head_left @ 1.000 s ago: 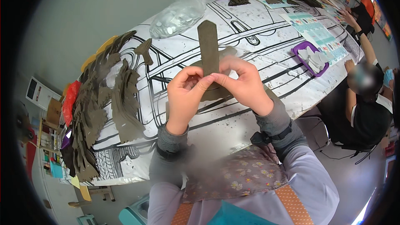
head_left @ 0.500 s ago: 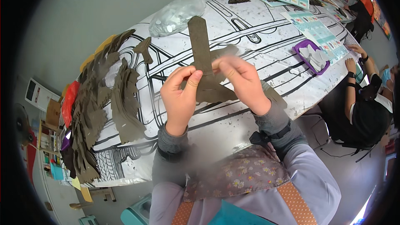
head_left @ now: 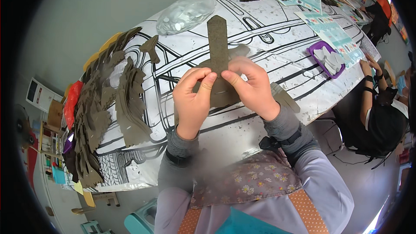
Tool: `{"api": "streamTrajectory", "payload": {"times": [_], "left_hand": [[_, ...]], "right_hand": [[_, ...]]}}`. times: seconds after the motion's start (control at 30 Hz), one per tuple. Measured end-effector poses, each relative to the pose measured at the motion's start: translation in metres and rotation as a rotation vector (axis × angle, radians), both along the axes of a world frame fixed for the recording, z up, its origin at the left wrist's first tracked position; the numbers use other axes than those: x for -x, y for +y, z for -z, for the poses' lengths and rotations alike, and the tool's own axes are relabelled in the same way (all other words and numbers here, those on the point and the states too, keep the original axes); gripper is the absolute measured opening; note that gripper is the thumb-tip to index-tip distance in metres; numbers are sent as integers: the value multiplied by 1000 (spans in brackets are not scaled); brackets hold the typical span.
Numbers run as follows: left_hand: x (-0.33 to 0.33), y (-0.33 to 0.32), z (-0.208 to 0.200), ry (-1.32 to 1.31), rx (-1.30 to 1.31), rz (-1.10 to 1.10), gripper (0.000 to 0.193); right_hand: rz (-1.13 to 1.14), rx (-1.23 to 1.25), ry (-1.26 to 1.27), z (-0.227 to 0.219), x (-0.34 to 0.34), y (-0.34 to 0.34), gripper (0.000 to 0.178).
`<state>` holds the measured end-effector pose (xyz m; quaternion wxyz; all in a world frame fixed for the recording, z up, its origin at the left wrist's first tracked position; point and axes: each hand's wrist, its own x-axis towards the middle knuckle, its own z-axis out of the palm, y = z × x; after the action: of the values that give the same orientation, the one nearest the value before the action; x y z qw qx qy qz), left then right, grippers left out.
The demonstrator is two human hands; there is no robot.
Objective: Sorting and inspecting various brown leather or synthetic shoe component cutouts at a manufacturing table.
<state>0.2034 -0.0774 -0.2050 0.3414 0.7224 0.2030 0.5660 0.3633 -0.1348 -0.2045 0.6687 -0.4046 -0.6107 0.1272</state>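
My left hand (head_left: 192, 102) and my right hand (head_left: 256, 89) are raised side by side over the table. Thumb and fingers of both are pinched on a dark brown felt-like cut piece (head_left: 218, 39), a long strip with a pointed top. The strip stands up between them, gripped at its lower part. Below the fingertips a wider brown part (head_left: 224, 97) with a small slit shows; whether it is joined to the strip I cannot tell. More brown material lies behind my hands, partly covered. A brown piece (head_left: 284, 97) rests beyond my right wrist.
Overlapping brown cut pieces (head_left: 130, 108) cover the table's left side, near a small forked piece (head_left: 150, 49). A clear plastic bag (head_left: 186, 15) with white discs sits at the back. Right of my hands are a purple tray (head_left: 311, 53) of pale pieces, printed sheets (head_left: 331, 34) and a seated person (head_left: 375, 121).
My right hand, blurred before beside the strip, is now steady with its thumb and fingers pinched on the strip's base. The strip and my left hand have shifted slightly right.
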Motion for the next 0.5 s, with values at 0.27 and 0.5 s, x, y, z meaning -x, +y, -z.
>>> {"api": "streamTrajectory", "payload": {"times": [0.27,0.5], "left_hand": [[-9,22,-49,-77,308,186,23],[-7,40,-119,197,109,135,16]], "right_hand": [[12,-6,-125,3,-14,-6,12],[-42,202,18,12,-24,-10,18]]}}
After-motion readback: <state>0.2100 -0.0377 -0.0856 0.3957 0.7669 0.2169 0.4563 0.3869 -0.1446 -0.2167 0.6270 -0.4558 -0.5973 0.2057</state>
